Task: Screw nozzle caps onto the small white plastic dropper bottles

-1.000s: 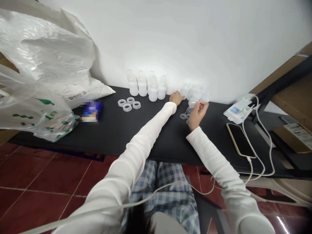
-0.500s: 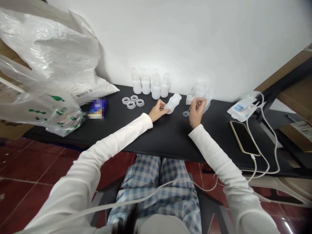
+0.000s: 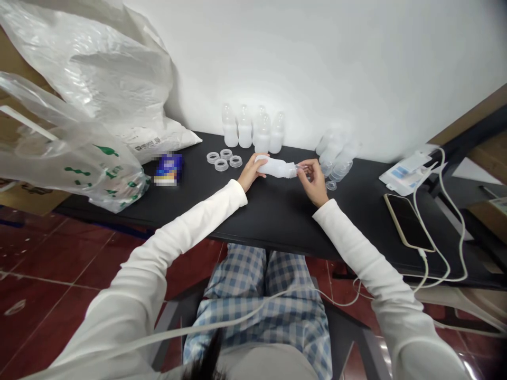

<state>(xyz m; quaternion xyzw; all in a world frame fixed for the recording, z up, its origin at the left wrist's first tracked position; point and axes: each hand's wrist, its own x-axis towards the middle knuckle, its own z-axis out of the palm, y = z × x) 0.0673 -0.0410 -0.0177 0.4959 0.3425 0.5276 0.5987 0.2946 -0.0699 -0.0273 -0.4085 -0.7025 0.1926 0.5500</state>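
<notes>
My left hand [image 3: 251, 173] grips the base of a white baby bottle [image 3: 275, 168], held nearly level above the black table with its neck pointing right. My right hand [image 3: 315, 182] is closed, fingertips pinching a clear threaded collar [image 3: 292, 169] that touches the bottle's mouth. Whether the collar is seated cannot be made out. Behind my left hand stand several white bottles with clear domed caps [image 3: 263, 126]. Several translucent rings [image 3: 221, 165] lie left of that hand. Beyond my right hand is a cluster of clear caps [image 3: 336, 155], with a small clear ring [image 3: 331, 185] in front.
Large plastic bags [image 3: 106, 79] crowd the left end of the table [image 3: 269, 219], beside a blue packet [image 3: 169, 169]. To the right are a phone [image 3: 407, 221] on a charging cable and a white-and-blue package [image 3: 406, 173]. A white wall stands behind.
The bottle has tipped from slanting to nearly level. My right hand has brought the collar leftward from a gap away to the bottle's mouth. The view has shifted slightly.
</notes>
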